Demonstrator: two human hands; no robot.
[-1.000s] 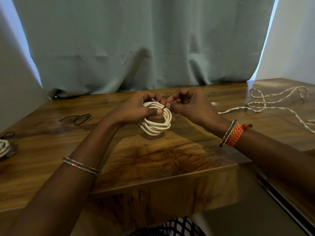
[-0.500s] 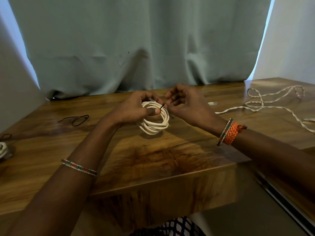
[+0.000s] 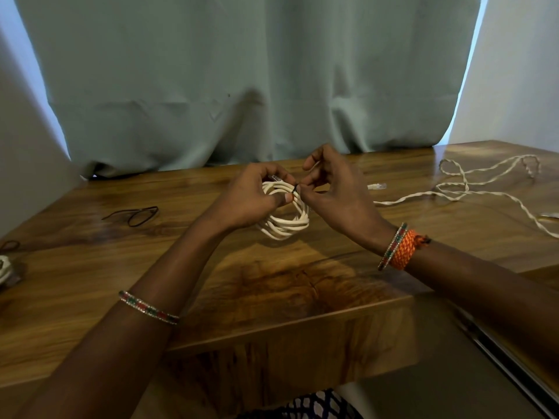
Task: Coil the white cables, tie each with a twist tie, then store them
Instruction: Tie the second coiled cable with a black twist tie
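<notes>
A coiled white cable (image 3: pixel 287 226) is held upright just above the wooden table (image 3: pixel 272 291). My left hand (image 3: pixel 251 198) grips the coil's top, thumb pressed across its strands. A black twist tie (image 3: pixel 295 189) wraps the strands there, and my right hand (image 3: pixel 335 189) pinches its end with thumb and fingertips, the other fingers curled above. The tie is mostly hidden by my fingers.
A loose, uncoiled white cable (image 3: pixel 472 189) sprawls on the table's right side, its clear plug (image 3: pixel 377 186) near my right hand. Spare black ties (image 3: pixel 136 214) lie at the left. Another coiled cable (image 3: pixel 4 269) sits at the far left edge. A curtain hangs behind.
My right hand has shifted at the tie, its fingers lifting and curling higher above the coil. The left hand keeps its grip; the coil stays in place.
</notes>
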